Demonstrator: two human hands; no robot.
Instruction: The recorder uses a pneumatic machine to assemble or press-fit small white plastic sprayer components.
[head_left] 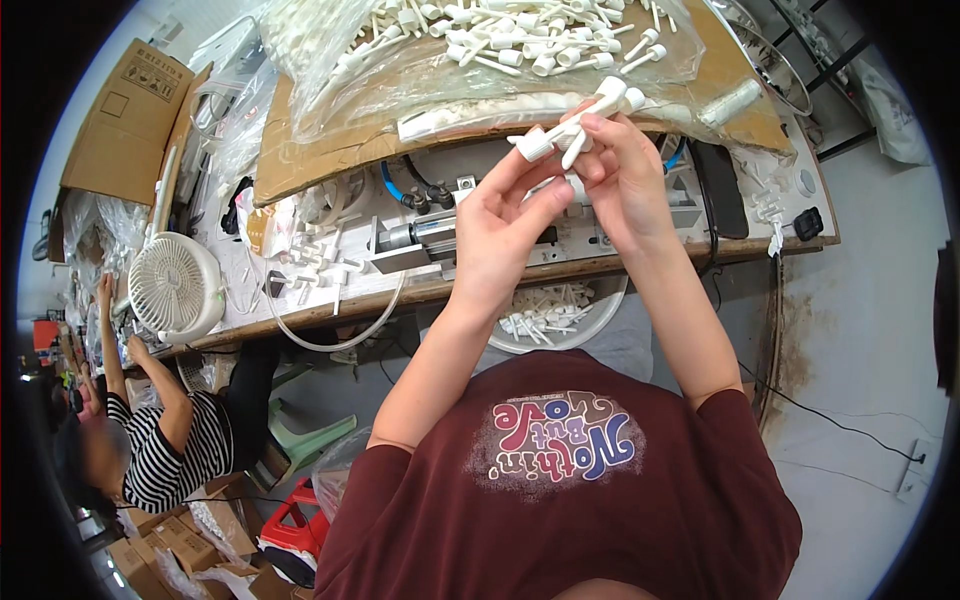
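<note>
My left hand [508, 225] is raised over the bench edge, its fingers closed on a white ribbed cap [536, 146] with a thin stem. Close beside it, my right hand [635, 190] has its fingers bent around several white caps with stems [606, 98], which jut out at different angles. The fingertips of both hands nearly meet, so where some of the stems end is hidden. Below the hands sits a metal fixture with a cylinder [430, 234], fed by blue and black hoses. A heap of similar white stemmed caps [530, 40] lies on plastic film beyond.
Cardboard [290, 165] underlies the heap. A white fan [176, 285] and loose white parts [325, 262] are on the left; a dark phone-like slab [722, 190] lies right. Below the bench edge is a tub [610, 305] of white pieces. Another person [180, 440] works at left.
</note>
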